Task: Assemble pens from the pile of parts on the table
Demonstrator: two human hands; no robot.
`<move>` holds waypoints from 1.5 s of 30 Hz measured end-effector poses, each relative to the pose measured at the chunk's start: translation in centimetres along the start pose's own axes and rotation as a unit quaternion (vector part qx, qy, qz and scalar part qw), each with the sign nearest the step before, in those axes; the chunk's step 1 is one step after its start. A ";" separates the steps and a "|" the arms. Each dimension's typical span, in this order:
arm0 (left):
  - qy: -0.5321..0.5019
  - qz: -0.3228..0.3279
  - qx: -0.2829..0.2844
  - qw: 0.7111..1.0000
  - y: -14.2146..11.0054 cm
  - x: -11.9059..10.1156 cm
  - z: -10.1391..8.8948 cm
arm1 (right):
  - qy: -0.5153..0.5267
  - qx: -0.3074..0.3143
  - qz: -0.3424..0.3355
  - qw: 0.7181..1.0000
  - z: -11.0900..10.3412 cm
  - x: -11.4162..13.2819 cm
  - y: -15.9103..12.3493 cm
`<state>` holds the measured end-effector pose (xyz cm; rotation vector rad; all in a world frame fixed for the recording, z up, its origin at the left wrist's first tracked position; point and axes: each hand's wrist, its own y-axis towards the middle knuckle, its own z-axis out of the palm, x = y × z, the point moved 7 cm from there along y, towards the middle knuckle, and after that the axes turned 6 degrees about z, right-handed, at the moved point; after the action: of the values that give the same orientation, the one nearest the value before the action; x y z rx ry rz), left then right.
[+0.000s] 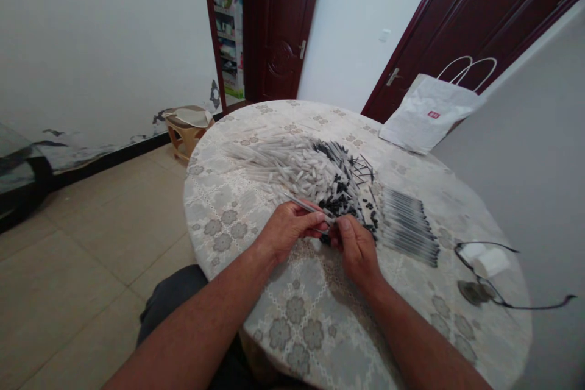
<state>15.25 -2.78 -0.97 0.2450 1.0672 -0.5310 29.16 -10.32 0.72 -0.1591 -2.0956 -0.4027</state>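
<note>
My left hand (292,225) pinches a slim, translucent pen barrel (296,200), which slants up and left out of the fingers. At its lower end the fingertips of my right hand (354,244) are closed too, touching those of my left; a dark bit shows there, too small to make out. Just beyond my hands lies a loose heap of pale pen barrels (278,161). Small black caps or plugs (340,195) are piled at the heap's right side, with thin black rods (363,169) behind them. To the right, several pens (409,225) with dark ends lie in a neat row.
A flowered cloth covers the round table (297,317). Black-framed glasses (503,301), a white roll (491,262) and a dark round object (475,292) lie at the right. A white paper bag (432,113) stands at the back right. Left of the table is a stool (183,128).
</note>
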 end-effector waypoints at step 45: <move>0.717 0.107 -0.016 0.688 1.2 -4.9 -7.0 | -0.160 -0.126 -0.122 0.971 -3.7 1.5 0.2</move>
<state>8.67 2.80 -0.03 0.8204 2.5406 0.0173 31.39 -11.47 3.80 -0.1192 -2.3836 -0.8407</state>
